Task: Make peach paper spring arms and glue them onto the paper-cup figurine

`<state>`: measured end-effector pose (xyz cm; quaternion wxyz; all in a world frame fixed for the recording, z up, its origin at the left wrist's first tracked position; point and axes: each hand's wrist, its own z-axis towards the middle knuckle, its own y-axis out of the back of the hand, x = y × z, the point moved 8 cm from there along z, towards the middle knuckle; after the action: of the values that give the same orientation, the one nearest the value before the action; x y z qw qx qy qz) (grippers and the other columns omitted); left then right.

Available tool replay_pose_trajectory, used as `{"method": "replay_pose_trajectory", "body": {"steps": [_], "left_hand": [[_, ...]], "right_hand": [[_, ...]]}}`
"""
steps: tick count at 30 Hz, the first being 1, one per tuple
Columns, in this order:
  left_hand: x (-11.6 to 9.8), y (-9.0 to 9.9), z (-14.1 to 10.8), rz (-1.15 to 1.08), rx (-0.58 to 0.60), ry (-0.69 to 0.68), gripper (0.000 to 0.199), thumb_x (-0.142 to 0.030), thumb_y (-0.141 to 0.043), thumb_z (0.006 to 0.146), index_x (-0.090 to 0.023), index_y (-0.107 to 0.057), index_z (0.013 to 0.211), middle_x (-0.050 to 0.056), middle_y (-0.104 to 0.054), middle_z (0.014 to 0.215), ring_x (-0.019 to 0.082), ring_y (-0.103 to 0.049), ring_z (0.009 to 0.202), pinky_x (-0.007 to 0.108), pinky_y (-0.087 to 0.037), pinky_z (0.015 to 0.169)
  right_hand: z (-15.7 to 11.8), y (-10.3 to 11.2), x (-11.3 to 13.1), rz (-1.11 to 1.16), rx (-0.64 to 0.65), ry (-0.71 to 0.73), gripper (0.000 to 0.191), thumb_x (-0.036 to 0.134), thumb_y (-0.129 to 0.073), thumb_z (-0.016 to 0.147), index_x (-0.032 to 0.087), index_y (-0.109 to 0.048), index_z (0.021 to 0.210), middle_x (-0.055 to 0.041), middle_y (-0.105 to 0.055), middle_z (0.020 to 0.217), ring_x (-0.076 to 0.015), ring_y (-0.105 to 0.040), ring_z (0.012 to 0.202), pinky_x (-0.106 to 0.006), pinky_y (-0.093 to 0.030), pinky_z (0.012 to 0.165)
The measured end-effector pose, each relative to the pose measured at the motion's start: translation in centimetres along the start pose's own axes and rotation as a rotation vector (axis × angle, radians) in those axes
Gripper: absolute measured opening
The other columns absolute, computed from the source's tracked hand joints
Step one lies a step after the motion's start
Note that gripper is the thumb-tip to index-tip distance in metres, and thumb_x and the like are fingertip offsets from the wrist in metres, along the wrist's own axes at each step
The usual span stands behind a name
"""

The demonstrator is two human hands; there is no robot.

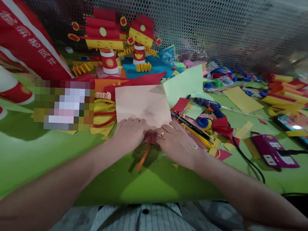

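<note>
A pale pink sheet of paper (pixel 143 103) stands tilted up in front of me. My left hand (pixel 131 131) has its fingers curled over the sheet's near edge. My right hand (pixel 172 140), with a ring on one finger, grips the same edge, and the two hands nearly meet at the thumbs. The fold or edge between the thumbs is partly hidden. An orange paper strip (pixel 144 156) hangs just below the hands. Behind the pink sheet leans a pale green sheet (pixel 184 82).
Two red and yellow paper-cup figures (pixel 109 60) stand at the back. To the right lie a blue glue gun (pixel 208 104), a yellow cutter (pixel 206 141), a purple power box (pixel 275 151) with cables, and a phone (pixel 296 130). Paper cups (pixel 12 85) lie at left.
</note>
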<state>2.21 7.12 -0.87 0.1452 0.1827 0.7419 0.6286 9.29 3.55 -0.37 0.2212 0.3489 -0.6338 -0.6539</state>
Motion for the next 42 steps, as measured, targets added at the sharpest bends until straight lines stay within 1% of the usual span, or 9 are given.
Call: {"method": "replay_pose_trajectory", "body": {"steps": [3,6,8,11,16,25,30,34,42], "left_hand": [[-0.5,0.7,-0.4,0.045,-0.068,-0.006,0.021,-0.014,-0.039,0.084,-0.012,-0.059,0.086,0.011,-0.065,0.083,0.028,-0.061,0.084,0.040,-0.047,0.069],[-2.7,1.8,-2.1,0.168,-0.250,-0.088,0.023,-0.009,-0.038,0.085,-0.010,-0.061,0.087,0.012,-0.064,0.084,0.026,-0.060,0.085,0.038,-0.047,0.069],[-5.0,1.6,-3.6,0.204,-0.329,-0.218,0.026,-0.007,-0.038,0.084,-0.006,-0.062,0.094,0.013,-0.066,0.087,0.024,-0.061,0.083,0.034,-0.048,0.069],[-6.6,0.4,-5.0,0.281,-0.396,-0.253,0.035,-0.006,-0.037,0.082,0.002,-0.059,0.108,0.020,-0.066,0.102,0.028,-0.062,0.096,0.037,-0.049,0.082],[-6.5,-1.2,-4.9,0.281,-0.348,-0.206,0.041,-0.005,-0.037,0.080,0.005,-0.055,0.116,0.025,-0.062,0.111,0.031,-0.061,0.103,0.041,-0.050,0.085],[-6.0,-1.1,-4.5,0.217,-0.241,-0.120,0.043,-0.006,-0.038,0.081,0.004,-0.051,0.120,0.027,-0.060,0.114,0.035,-0.058,0.105,0.052,-0.047,0.084],[-5.6,-1.2,-4.3,0.141,-0.129,-0.111,0.043,-0.010,-0.039,0.083,0.002,-0.049,0.123,0.025,-0.058,0.118,0.034,-0.055,0.110,0.050,-0.047,0.085],[-5.2,-1.0,-4.3,0.108,-0.085,-0.090,0.042,-0.009,-0.038,0.084,0.001,-0.049,0.124,0.024,-0.057,0.120,0.033,-0.054,0.111,0.049,-0.047,0.085],[-4.5,-1.2,-4.1,0.068,-0.009,-0.060,0.038,-0.014,-0.036,0.087,0.006,-0.055,0.114,0.030,-0.057,0.115,0.036,-0.057,0.106,0.046,-0.051,0.076]], "right_hand": [[0.1,-0.1,-0.1,0.024,0.040,-0.008,0.022,0.010,-0.048,0.083,0.016,-0.069,0.084,-0.0081,-0.066,0.089,-0.0212,-0.054,0.086,-0.037,-0.033,0.079],[0.1,-0.3,0.1,0.058,0.077,-0.002,0.023,0.009,-0.046,0.083,0.013,-0.069,0.085,-0.0103,-0.065,0.088,-0.0217,-0.056,0.087,-0.036,-0.037,0.078],[0.0,-0.5,0.3,0.080,0.090,-0.006,0.025,0.007,-0.044,0.083,0.012,-0.067,0.091,-0.0115,-0.065,0.094,-0.0219,-0.057,0.089,-0.035,-0.041,0.077],[-0.1,-0.8,0.6,0.089,0.118,-0.029,0.029,0.005,-0.041,0.084,0.011,-0.065,0.098,-0.0126,-0.064,0.101,-0.0217,-0.058,0.091,-0.033,-0.046,0.077],[0.0,-0.9,1.1,0.055,0.191,-0.029,0.034,0.004,-0.038,0.085,0.009,-0.061,0.110,-0.0144,-0.063,0.106,-0.0219,-0.058,0.098,-0.032,-0.049,0.081],[0.0,-0.4,1.0,0.049,0.239,-0.084,0.035,0.005,-0.036,0.086,0.007,-0.060,0.112,-0.0149,-0.063,0.107,-0.0230,-0.059,0.101,-0.033,-0.050,0.083],[-0.3,-0.1,1.2,0.005,0.258,-0.051,0.037,0.006,-0.036,0.086,0.007,-0.055,0.117,-0.0172,-0.061,0.114,-0.0261,-0.056,0.106,-0.046,-0.040,0.094],[-0.5,0.2,0.8,0.059,0.243,-0.101,0.037,0.007,-0.033,0.087,0.010,-0.053,0.118,-0.0170,-0.061,0.113,-0.0262,-0.057,0.103,-0.057,-0.031,0.096],[-0.9,-0.3,0.0,0.031,0.256,-0.163,0.036,0.009,-0.035,0.087,0.014,-0.052,0.119,-0.0143,-0.063,0.109,-0.0234,-0.058,0.101,-0.051,-0.027,0.098]]}}
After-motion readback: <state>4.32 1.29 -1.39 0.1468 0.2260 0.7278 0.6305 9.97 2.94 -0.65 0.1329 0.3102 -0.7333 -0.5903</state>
